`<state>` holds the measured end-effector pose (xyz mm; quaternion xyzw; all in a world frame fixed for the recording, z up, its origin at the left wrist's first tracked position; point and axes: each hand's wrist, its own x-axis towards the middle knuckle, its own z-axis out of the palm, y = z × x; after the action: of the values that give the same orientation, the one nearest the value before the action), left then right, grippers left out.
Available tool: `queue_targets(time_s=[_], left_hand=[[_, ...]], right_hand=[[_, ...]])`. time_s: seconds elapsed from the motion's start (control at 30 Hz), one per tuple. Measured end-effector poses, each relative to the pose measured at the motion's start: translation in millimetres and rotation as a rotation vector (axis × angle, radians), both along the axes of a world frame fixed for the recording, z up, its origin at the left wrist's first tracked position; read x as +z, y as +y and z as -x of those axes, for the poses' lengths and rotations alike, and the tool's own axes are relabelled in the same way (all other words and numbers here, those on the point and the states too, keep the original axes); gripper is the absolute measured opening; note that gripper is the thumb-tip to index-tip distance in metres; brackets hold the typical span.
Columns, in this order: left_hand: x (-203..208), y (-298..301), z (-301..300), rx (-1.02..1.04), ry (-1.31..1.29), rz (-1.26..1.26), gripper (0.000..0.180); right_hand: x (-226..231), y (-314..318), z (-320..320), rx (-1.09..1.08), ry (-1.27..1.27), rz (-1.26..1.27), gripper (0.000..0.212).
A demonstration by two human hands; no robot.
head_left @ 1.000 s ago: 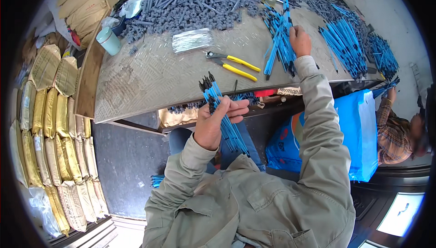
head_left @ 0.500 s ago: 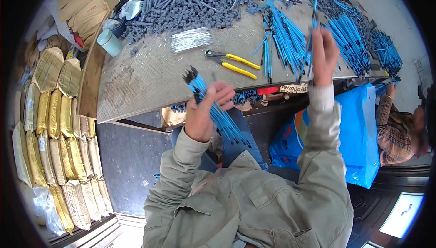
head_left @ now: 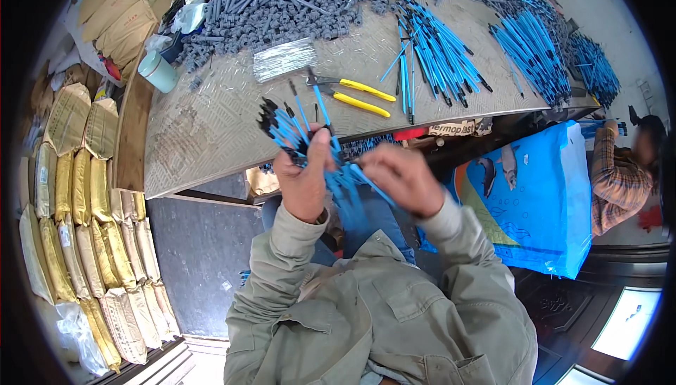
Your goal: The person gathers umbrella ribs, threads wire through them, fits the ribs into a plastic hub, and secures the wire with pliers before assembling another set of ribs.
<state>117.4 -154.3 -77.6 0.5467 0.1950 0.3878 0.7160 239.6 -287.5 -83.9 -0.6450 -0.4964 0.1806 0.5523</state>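
My left hand (head_left: pixel 304 182) is closed round a bundle of thin blue rods (head_left: pixel 287 131) with black tips, held over my lap in front of the table edge. A few rods stand out from the bundle at a steeper angle. Close beside it, my right hand (head_left: pixel 405 179) is somewhat blurred, its fingers pinching a blue rod (head_left: pixel 374 185) by the bundle's lower part. Beyond my hands, pliers (head_left: pixel 360 97) with yellow handles lie on the table (head_left: pixel 211 124). A loose pile of similar blue rods (head_left: pixel 440 50) spreads to their right.
Grey plastic parts (head_left: pixel 282 11) heap up at the back, behind thin metal pins (head_left: pixel 285 59). A teal cup (head_left: pixel 158 71) stands at the left edge. More blue rods (head_left: pixel 531 57) lie right. A blue bag (head_left: pixel 542 202) is beside me, near a co-worker's plaid sleeve (head_left: pixel 611 184). Sacks (head_left: pixel 84 202) are stacked left.
My right hand has come down from the rod pile with a rod to the bundle in my left hand. The left hand's fingers have closed in round the bundle.
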Motion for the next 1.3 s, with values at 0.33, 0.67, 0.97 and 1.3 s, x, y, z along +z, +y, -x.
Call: queue_targets(time_s=[0.33,0.67,0.97,1.3], left_hand=[[14,-6,19,-0.035,-0.088,0.269,0.023],[11,-6,28,-0.168,-0.059,0.373,0.023],[0,-8,31,-0.190,-0.069,0.402,0.023],[-17,-3,29,-0.111,-0.024,0.376,0.025]], right_hand=[[-13,110,-207,-0.819,-0.717,0.739,0.051],[-16,115,-196,-0.888,-0.610,0.748,0.026],[-20,114,-175,-0.730,-0.919,0.803,0.027],[3,61,-163,-0.581,-0.663,0.254,0.024]])
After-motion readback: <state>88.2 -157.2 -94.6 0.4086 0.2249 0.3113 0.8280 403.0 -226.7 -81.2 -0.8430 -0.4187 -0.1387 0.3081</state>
